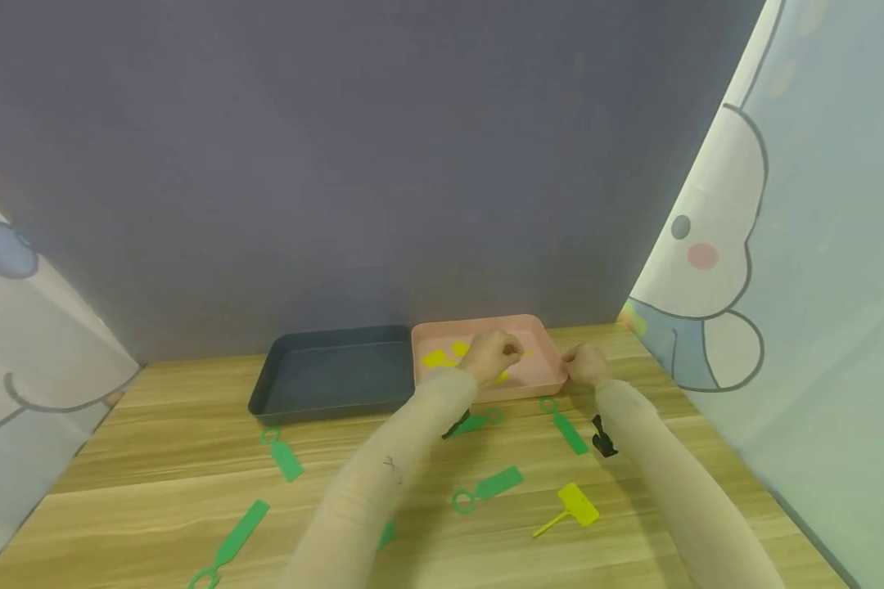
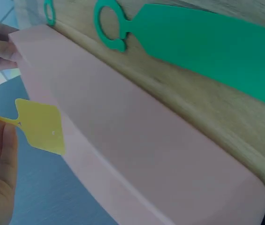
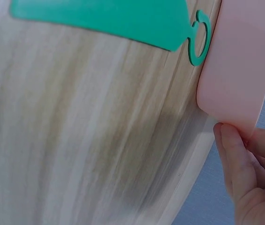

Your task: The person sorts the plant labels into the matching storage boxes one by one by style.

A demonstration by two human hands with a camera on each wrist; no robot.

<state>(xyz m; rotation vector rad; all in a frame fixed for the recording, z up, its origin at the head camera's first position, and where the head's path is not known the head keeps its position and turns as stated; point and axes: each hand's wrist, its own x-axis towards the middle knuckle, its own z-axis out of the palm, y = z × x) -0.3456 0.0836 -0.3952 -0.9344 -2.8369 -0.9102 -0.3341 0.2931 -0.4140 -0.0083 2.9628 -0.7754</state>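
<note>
My left hand is over the pink tray. It pinches a yellow tag by the thin stem, and the tag's flat part shows beside the tray wall in the left wrist view. Several more yellow tags lie inside the pink tray. At the tray's right end, my right hand pinches the rim between thumb and fingers, as the right wrist view shows at the corner.
A dark tray adjoins the pink one on its left. Several green tags with ring ends, such as one green tag, are spread over the wooden table. Another yellow tag lies at the front right. A grey wall stands behind.
</note>
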